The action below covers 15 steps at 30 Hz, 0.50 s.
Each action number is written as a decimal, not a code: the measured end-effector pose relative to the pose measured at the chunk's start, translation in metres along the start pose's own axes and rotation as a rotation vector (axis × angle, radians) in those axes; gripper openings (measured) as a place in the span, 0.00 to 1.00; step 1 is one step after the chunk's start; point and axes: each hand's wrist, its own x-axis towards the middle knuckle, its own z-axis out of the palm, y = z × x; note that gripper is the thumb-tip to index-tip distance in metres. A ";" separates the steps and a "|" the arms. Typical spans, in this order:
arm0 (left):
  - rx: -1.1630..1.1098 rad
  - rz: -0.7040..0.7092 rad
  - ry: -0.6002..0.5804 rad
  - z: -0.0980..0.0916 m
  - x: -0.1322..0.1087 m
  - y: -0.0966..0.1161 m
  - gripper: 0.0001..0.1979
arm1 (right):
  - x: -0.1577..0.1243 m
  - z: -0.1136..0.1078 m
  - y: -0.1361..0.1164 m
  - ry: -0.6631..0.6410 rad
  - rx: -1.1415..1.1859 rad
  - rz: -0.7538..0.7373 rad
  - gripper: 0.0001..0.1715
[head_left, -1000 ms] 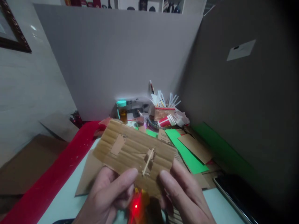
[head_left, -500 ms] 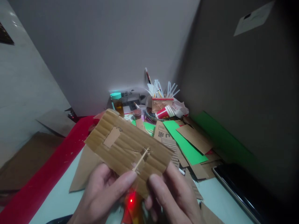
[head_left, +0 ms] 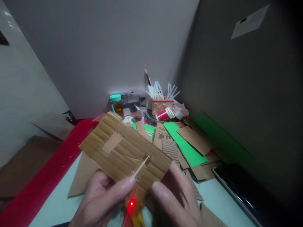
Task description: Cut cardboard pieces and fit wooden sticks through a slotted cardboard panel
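Note:
A corrugated cardboard piece (head_left: 118,151) is held up tilted between both hands. It has a rectangular patch of paler brown at its upper left. A thin wooden stick (head_left: 142,166), like a toothpick, lies across a torn spot on its face. My left hand (head_left: 101,198) grips the lower left edge, its thumb tip at the stick's lower end. My right hand (head_left: 177,195) holds the lower right corner, thumb in front and fingers behind. Below the board a red light (head_left: 132,203) glows beside something orange and yellow; its body is unclear.
Cardboard scraps (head_left: 195,138) and green sheets (head_left: 183,143) lie to the right, near a black glossy device (head_left: 239,189). Behind stand a box of white strips (head_left: 162,106), a tipped red paper cup (head_left: 164,114) and a teal-lidded bottle (head_left: 117,105). Red cloth (head_left: 47,176) runs along the left.
The cardboard and both hands have shifted slightly left and down in view. The background has also moved a little left. Both hands keep their hold.

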 end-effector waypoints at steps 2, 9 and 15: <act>0.014 -0.015 -0.017 -0.002 0.001 -0.001 0.38 | 0.003 0.001 -0.004 -0.036 0.093 0.020 0.28; 0.037 -0.049 -0.056 0.002 0.001 -0.001 0.24 | 0.011 0.001 -0.011 -0.072 0.248 0.067 0.26; 0.118 -0.021 -0.111 -0.006 0.005 -0.001 0.17 | 0.014 0.001 -0.015 -0.116 0.178 -0.003 0.18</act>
